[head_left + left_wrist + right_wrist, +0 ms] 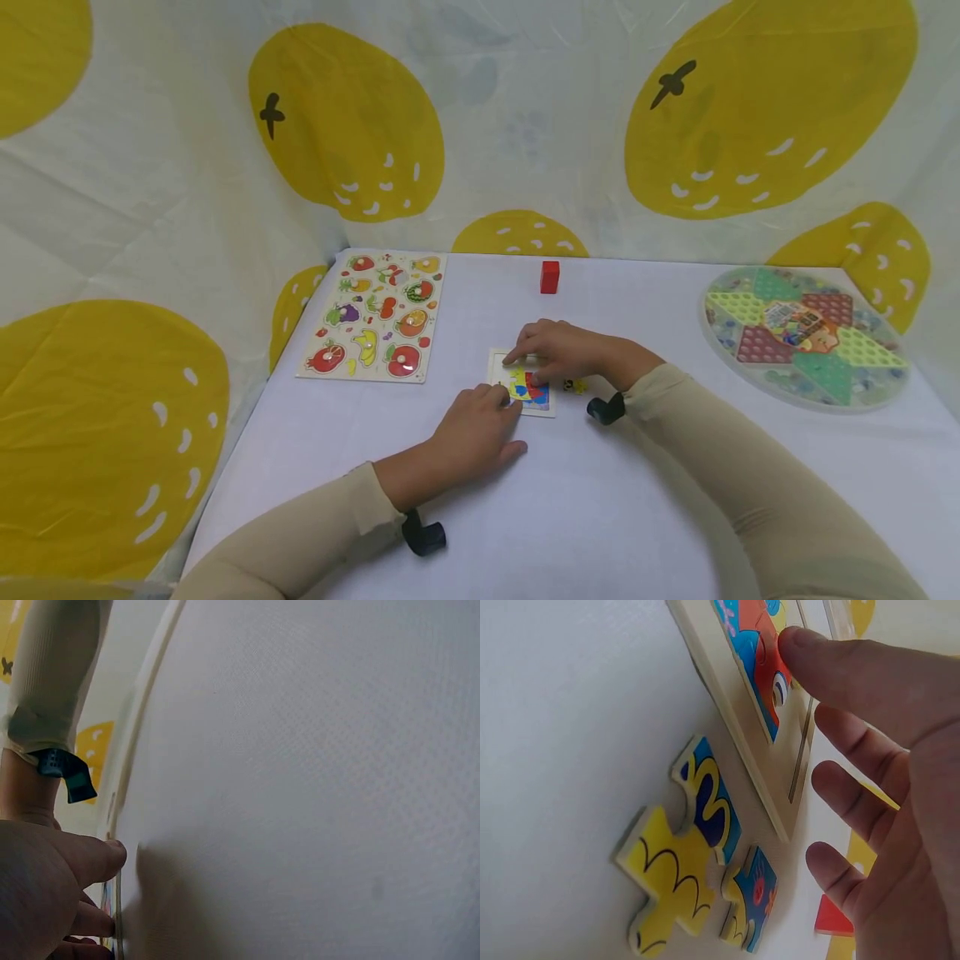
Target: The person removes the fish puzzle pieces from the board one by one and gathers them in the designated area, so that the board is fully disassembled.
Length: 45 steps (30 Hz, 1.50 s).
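A small wooden-framed jigsaw puzzle (pixel 553 407) lies flat on the white table, partly filled with red, blue and yellow pieces. My right hand (pixel 566 348) reaches over it from the right, fingers spread; in the right wrist view its thumb (pixel 806 652) is at a red piece with an eye (pixel 769 664). My left hand (pixel 476 429) rests at the puzzle's near left, its fingertips on the edge and its thumb out to the side. Beside the frame's right edge lie loose pieces: a yellow one (pixel 664 862), a blue and yellow one (pixel 712 795) and a blue one (pixel 754 900).
A fruit peg puzzle board (pixel 382 325) lies at the back left. A red block (pixel 550 277) stands behind the jigsaw. On the right is a round game board (pixel 806 333) with colored sections. Fruit-printed cloth (pixel 525 125) hangs behind the table.
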Tool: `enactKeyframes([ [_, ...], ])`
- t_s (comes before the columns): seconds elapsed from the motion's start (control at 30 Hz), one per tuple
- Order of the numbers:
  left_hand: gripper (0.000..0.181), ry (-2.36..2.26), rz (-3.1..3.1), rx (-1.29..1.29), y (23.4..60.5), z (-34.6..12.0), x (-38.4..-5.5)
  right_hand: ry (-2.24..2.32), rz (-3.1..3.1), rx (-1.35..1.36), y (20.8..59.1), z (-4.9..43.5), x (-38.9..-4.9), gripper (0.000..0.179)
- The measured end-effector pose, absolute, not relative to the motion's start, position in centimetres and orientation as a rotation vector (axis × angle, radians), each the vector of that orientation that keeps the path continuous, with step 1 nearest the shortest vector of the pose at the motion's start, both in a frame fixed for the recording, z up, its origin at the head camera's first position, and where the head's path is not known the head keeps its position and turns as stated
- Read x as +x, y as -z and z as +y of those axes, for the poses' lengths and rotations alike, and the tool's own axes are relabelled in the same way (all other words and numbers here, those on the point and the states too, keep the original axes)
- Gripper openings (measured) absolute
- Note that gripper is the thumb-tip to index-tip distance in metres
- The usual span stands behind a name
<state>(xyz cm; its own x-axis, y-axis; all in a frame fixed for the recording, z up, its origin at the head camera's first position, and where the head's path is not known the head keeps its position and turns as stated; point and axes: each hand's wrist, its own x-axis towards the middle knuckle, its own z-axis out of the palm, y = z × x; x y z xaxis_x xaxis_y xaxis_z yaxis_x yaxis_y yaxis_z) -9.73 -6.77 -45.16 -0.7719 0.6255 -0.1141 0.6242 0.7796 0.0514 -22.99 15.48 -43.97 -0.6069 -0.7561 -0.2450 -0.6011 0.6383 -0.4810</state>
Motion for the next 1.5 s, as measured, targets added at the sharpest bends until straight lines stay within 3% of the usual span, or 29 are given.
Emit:
enactKeyframes([
  [1.5,0.074,0.084,2.783,1.047,45.2,-6.9,-10.3,0.535,2.365,-0.87,44.7,14.4,-23.4,0.04],
])
